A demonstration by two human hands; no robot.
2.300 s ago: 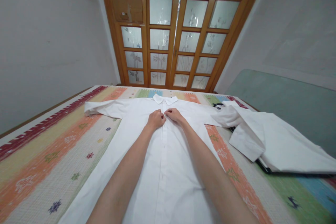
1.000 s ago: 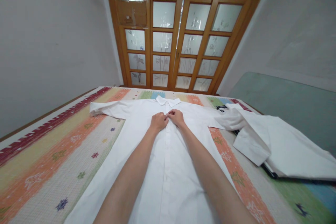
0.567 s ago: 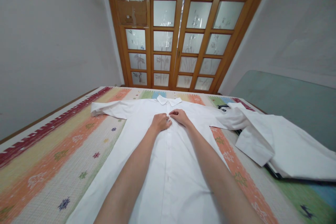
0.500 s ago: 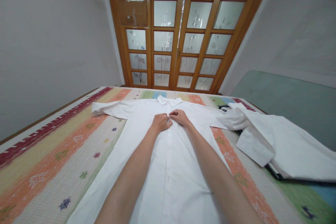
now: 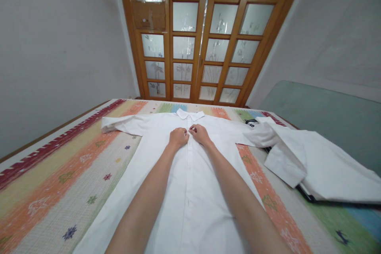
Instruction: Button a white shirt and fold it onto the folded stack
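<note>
White shirt [image 5: 190,190] lies front side up on the striped cover [image 5: 98,158], collar [image 5: 190,115] at the far end, body extending toward the camera. The placket [image 5: 187,190] runs down its centre, between the two forearms.

Left hand [image 5: 179,137]: positioned at the upper placket, just below the collar. Fingers are curled inward, with the shirt's fabric pinched at the front edge.

Right hand [image 5: 200,133]: positioned opposite, close beside the left hand. Thumb and bent fingers point at the placket; whether the fingertips grasp fabric cannot be told.

Left sleeve [image 5: 126,123] extends outward, its end folded. Right sleeve [image 5: 253,137] extends to the pile [image 5: 336,162]; the exact boundary between them is unclear. The pile shows white cloth on top and a dark edge underneath.

Behind the pile stands a grey-green panel [image 5: 321,111]. Wood-framed doors [image 5: 199,47] with patterned glass panes stand beyond the cover.
</note>
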